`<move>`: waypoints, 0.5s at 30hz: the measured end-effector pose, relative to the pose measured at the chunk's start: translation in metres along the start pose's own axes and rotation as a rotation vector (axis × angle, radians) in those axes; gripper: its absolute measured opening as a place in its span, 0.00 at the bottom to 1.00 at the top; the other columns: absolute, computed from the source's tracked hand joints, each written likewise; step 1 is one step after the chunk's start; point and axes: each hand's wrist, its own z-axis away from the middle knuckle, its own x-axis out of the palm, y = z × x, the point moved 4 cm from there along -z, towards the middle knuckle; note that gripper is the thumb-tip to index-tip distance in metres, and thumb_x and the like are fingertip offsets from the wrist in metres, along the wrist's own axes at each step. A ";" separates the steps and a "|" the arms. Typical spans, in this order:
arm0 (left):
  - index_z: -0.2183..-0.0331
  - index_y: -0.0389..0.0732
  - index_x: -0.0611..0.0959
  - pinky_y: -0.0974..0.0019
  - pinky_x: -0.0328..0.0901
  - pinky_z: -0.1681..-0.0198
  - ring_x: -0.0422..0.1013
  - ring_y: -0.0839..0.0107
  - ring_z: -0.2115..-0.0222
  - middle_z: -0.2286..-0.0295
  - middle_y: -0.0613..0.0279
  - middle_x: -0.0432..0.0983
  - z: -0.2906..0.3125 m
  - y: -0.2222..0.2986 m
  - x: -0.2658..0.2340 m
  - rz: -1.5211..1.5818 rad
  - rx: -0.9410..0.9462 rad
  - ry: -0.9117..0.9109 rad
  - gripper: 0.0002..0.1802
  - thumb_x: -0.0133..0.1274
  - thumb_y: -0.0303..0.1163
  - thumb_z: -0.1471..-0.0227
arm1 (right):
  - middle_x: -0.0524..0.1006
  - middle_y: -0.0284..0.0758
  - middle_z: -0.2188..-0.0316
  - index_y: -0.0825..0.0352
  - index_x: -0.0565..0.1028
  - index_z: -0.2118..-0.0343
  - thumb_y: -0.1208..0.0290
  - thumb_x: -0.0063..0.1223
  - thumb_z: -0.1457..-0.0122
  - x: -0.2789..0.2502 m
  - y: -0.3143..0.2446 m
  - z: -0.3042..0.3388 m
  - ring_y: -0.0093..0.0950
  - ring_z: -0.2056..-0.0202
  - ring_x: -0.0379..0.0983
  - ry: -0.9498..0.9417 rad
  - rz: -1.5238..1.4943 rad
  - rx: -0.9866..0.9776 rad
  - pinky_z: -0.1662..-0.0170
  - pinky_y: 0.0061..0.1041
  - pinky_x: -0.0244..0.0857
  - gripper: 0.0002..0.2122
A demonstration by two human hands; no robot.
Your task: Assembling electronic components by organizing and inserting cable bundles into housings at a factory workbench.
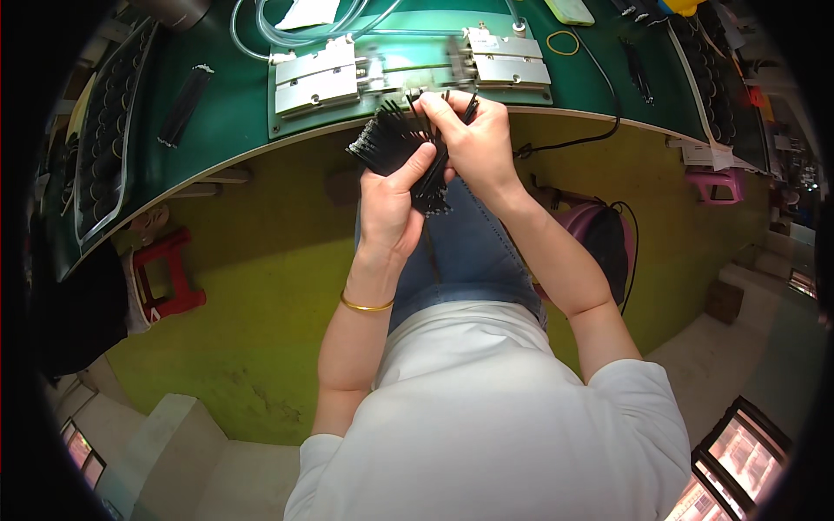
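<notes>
A fanned bundle of short, thin black wires (380,146) with pale tips sits in my left hand (388,207), the thumb pressed across it. Close against it on the right, my right hand (483,146) is closed, with thumb and forefinger pinched at the top of some black strands. Whether it grips one wire or a few, I cannot tell. Just beyond my fingertips is a metal fixture with a left silver block (318,78) and a right silver block (506,59). The mechanism between the blocks is blurred.
The fixture stands on a green bench (230,95) with a curved-looking front edge. Clear hoses (300,36) coil behind it. Separate black wire bundles lie left (185,106) and right (637,71). A black tray (109,130) is far left. Below are a red stool (174,276) and a pink-and-black chair (599,234).
</notes>
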 end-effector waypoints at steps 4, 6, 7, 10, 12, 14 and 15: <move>0.63 0.34 0.73 0.71 0.69 0.75 0.70 0.71 0.75 0.71 0.59 0.72 -0.002 0.000 0.001 -0.009 -0.001 -0.022 0.12 0.49 0.19 0.54 | 0.70 0.27 0.88 0.69 0.76 0.77 0.67 0.48 0.47 -0.001 -0.001 -0.002 0.12 0.91 0.60 -0.005 -0.007 -0.014 0.92 0.12 0.49 0.10; 0.63 0.34 0.73 0.71 0.69 0.74 0.70 0.71 0.75 0.71 0.59 0.72 -0.002 0.000 0.002 -0.008 -0.001 -0.014 0.12 0.49 0.19 0.54 | 0.70 0.27 0.88 0.69 0.76 0.77 0.68 0.49 0.47 -0.001 -0.001 -0.003 0.12 0.91 0.59 -0.006 -0.006 -0.021 0.92 0.12 0.49 0.10; 0.63 0.34 0.73 0.71 0.69 0.74 0.70 0.71 0.75 0.71 0.59 0.72 -0.002 0.000 0.003 -0.007 -0.001 -0.008 0.12 0.49 0.19 0.54 | 0.70 0.27 0.89 0.69 0.76 0.78 0.68 0.49 0.47 -0.001 -0.001 -0.003 0.12 0.91 0.59 -0.007 -0.010 -0.010 0.92 0.12 0.49 0.10; 0.63 0.34 0.73 0.70 0.69 0.74 0.70 0.71 0.75 0.71 0.59 0.72 -0.003 -0.001 0.002 -0.008 -0.007 -0.013 0.11 0.49 0.19 0.54 | 0.70 0.27 0.89 0.69 0.75 0.79 0.68 0.49 0.47 -0.002 -0.002 -0.005 0.12 0.91 0.59 -0.012 -0.015 0.010 0.92 0.12 0.49 0.11; 0.64 0.34 0.73 0.70 0.68 0.73 0.70 0.71 0.75 0.71 0.59 0.72 -0.002 -0.002 0.001 -0.015 -0.021 -0.034 0.11 0.49 0.19 0.54 | 0.70 0.27 0.89 0.69 0.75 0.80 0.67 0.49 0.47 -0.002 -0.002 -0.004 0.12 0.91 0.59 -0.016 -0.016 0.024 0.92 0.12 0.48 0.11; 0.64 0.34 0.73 0.70 0.68 0.73 0.70 0.71 0.75 0.71 0.59 0.72 -0.001 -0.001 0.001 -0.006 -0.021 -0.035 0.11 0.49 0.19 0.54 | 0.70 0.27 0.89 0.69 0.75 0.80 0.67 0.49 0.48 -0.002 -0.003 -0.004 0.12 0.91 0.59 -0.019 -0.017 0.026 0.92 0.12 0.48 0.11; 0.64 0.34 0.73 0.70 0.68 0.72 0.70 0.71 0.75 0.71 0.59 0.72 -0.001 -0.001 0.001 0.002 -0.024 -0.035 0.11 0.49 0.20 0.54 | 0.70 0.27 0.89 0.69 0.75 0.80 0.67 0.49 0.48 -0.002 -0.003 -0.003 0.12 0.91 0.59 -0.015 -0.016 0.020 0.92 0.13 0.48 0.11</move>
